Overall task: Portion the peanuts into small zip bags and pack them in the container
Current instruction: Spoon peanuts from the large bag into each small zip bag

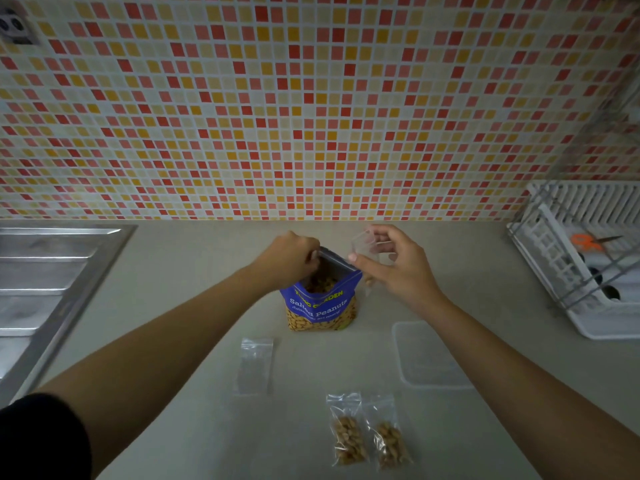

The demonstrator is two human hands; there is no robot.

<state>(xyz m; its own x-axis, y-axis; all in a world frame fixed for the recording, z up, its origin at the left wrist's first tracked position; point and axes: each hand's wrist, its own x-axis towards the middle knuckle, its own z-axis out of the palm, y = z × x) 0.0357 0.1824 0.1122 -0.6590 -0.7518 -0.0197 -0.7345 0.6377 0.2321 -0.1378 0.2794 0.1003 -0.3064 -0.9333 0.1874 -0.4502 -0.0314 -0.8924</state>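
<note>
Mosaic tiles in red, orange, yellow and cream cover the wall behind a pale beige worktop (194,306). On it, near the middle, stands an upright blue foil peanut bag (322,303) with "Salted Peanuts" printed on it and its top open, nuts showing inside.

Both bare forearms reach forward from the lower corners and converge on that bag. The left hand (291,258) sits knuckles up at the left side of the bag's mouth. Its fingers are curled down over the rim and grip it, and the fingertips are hidden inside. The right hand (394,268) is raised just right of the mouth, palm turned inward. It pinches a small clear zip bag (365,245) between thumb and fingertips, held just beside the foil bag's upper right corner.

Nearer the person, an empty clear zip bag (254,365) lies flat on the worktop. Two filled zip bags of peanuts (348,436) lie side by side, touching, at the near edge. A clear rectangular plastic container (429,355) rests to the right of the peanut bag, partly under the right forearm.

At far left is a steel sink drainboard (45,278). At far right, a white dish rack (588,271) holds orange-handled scissors (588,241).
</note>
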